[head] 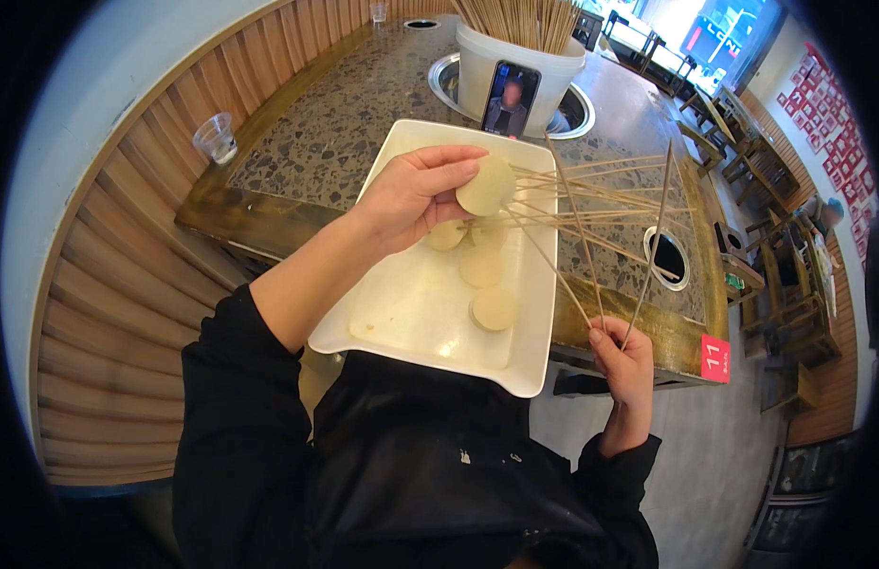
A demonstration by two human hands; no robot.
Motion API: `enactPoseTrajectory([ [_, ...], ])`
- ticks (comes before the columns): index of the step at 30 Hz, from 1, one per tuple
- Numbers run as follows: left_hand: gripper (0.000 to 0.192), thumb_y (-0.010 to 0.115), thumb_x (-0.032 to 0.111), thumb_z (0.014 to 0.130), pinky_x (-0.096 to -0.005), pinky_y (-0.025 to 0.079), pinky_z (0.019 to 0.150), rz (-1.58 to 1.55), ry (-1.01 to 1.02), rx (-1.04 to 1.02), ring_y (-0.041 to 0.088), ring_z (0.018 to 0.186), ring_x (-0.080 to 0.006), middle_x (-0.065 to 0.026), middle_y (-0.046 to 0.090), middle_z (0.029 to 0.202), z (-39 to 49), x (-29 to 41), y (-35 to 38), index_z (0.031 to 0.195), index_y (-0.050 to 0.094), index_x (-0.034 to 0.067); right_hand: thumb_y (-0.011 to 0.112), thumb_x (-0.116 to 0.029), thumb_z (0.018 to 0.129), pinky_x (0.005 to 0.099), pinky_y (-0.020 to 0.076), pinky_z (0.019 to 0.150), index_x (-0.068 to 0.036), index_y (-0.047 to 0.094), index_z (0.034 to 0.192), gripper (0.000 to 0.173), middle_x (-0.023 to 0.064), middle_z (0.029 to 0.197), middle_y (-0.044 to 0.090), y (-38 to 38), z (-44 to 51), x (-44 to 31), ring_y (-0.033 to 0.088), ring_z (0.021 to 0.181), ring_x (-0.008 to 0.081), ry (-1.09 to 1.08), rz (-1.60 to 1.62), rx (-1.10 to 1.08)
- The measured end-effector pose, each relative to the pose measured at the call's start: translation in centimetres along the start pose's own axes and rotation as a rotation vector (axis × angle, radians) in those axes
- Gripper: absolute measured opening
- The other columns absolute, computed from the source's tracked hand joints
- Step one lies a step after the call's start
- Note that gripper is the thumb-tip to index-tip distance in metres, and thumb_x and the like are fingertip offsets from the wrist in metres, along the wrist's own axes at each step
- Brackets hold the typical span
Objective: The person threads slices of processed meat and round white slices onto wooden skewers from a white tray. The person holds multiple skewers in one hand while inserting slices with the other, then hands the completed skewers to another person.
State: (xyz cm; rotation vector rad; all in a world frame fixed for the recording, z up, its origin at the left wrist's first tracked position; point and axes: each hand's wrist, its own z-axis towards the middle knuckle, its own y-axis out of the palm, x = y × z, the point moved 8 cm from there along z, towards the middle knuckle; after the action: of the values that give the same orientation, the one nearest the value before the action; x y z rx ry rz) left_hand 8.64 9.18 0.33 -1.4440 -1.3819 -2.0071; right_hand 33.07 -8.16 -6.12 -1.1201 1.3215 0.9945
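My left hand holds a pale round food slice between thumb and fingers, above a white plastic tray. In my right hand, off the tray's right side, are several thin wooden skewers fanned apart; one of them reaches towards the held slice, but whether it pierces it I cannot tell. More pale round slices lie in the tray below my left hand. Other skewers stick out over the tray's right rim, their left ends near the slices and partly hidden by my left hand.
Behind the tray, a white bucket full of wooden skewers stands on the stone-patterned table. A phone leans against it, showing a person. A clear plastic cup is at the left edge. A round opening lies at the right.
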Motion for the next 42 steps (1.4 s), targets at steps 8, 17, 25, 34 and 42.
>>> enactPoseTrajectory([
  [8,0.027,0.060,0.012,0.091,-0.0310,0.055,0.083,0.196,0.037,-0.008,0.063,0.096,-0.0200,-0.0121,0.063,0.105,-0.5,-0.7,0.4,0.112,0.059,-0.004,0.062,-0.008,0.088,0.0178,0.0306,0.050,0.001,0.065,0.100,0.016,-0.0069,0.067,0.051,1.3,0.6,-1.6,0.041,0.057,0.0015,-0.091,-0.192,0.007],
  [17,0.027,0.058,0.010,0.091,-0.0322,0.053,0.087,0.166,0.061,0.339,0.061,0.099,-0.0189,-0.0108,0.059,0.108,0.9,-0.9,-5.0,0.114,0.053,-0.002,0.060,-0.006,0.089,0.0240,0.0450,0.071,0.001,0.065,0.104,0.017,0.0053,0.086,0.064,-5.1,-1.0,-9.5,0.057,0.078,0.0119,-0.609,-0.719,0.614],
  [25,0.020,0.066,0.007,0.077,-0.0347,0.049,0.075,1.413,0.607,-0.370,0.060,0.085,-0.0286,-0.0110,0.061,0.092,-2.1,-2.0,3.1,0.096,0.061,0.004,0.060,-0.011,0.090,0.0246,0.0418,0.064,0.001,0.064,0.101,0.016,0.0033,0.075,0.057,-5.2,-0.8,-5.6,0.051,0.070,0.0094,-0.366,-0.630,0.449],
  [34,0.034,0.063,0.015,0.080,-0.0405,0.049,0.075,1.886,0.234,-0.335,0.057,0.093,-0.0327,-0.0153,0.054,0.098,-1.6,-7.4,2.6,0.109,0.050,0.003,0.060,-0.014,0.090,0.0273,0.0430,0.066,0.001,0.066,0.099,0.018,0.0092,0.076,0.061,-4.1,-0.9,-5.4,0.055,0.070,0.0156,-0.348,-0.699,0.304],
  [42,0.027,0.064,0.007,0.077,-0.0360,0.046,0.080,1.605,0.108,-0.249,0.054,0.092,-0.0298,-0.0138,0.053,0.095,-0.7,-6.2,2.3,0.102,0.056,0.001,0.061,-0.009,0.088,0.0203,0.0393,0.061,0.002,0.064,0.100,0.017,-0.0022,0.073,0.056,-4.0,-1.7,-4.6,0.047,0.069,0.0045,-0.241,-0.502,0.261],
])
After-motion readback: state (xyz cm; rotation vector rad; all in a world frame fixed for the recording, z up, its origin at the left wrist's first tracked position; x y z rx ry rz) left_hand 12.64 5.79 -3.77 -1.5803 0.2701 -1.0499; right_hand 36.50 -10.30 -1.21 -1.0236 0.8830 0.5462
